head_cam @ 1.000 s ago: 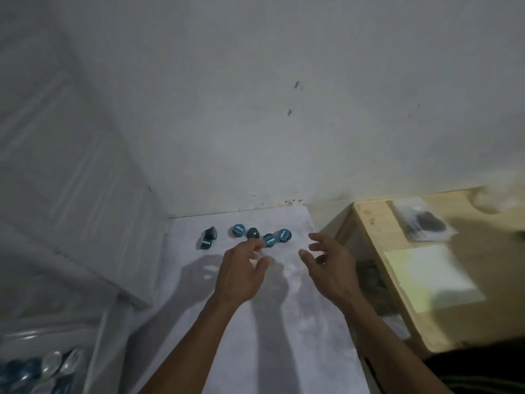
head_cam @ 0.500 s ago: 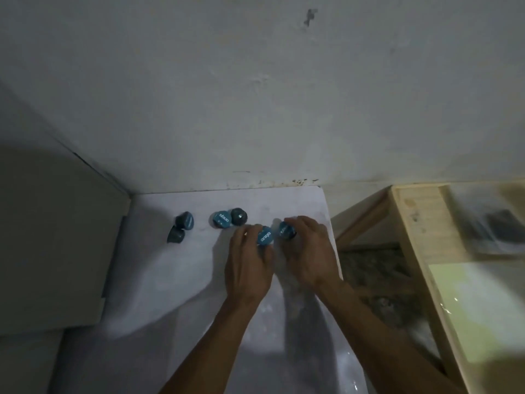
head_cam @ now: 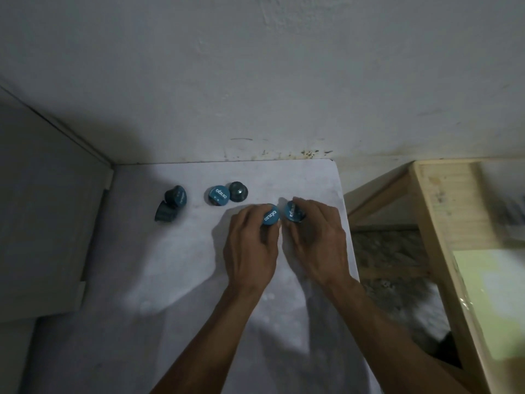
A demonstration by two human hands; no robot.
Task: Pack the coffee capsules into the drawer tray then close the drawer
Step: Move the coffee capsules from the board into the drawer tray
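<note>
Several blue coffee capsules lie on a white tabletop (head_cam: 199, 280) near the back wall. My left hand (head_cam: 251, 245) is closed around one capsule (head_cam: 270, 214) with its printed lid showing. My right hand (head_cam: 318, 240) grips another capsule (head_cam: 292, 212) right beside it. A pair of capsules (head_cam: 220, 195) sits just left of my hands, one lid up and one (head_cam: 238, 191) dome up. Two more capsules (head_cam: 175, 194) lie farther left, one (head_cam: 164, 213) tipped on its side. The drawer and its tray are out of view.
A white cabinet panel (head_cam: 51, 217) borders the tabletop on the left. A wooden table (head_cam: 443, 223) with a pale sheet (head_cam: 494, 302) stands to the right, across a gap showing speckled floor (head_cam: 392, 265). The grey wall (head_cam: 255, 81) closes off the back.
Both hands reached forward from open above the tabletop and closed on the two rightmost capsules. The view tilted down and nearer, dropping the drawer tray from the lower left.
</note>
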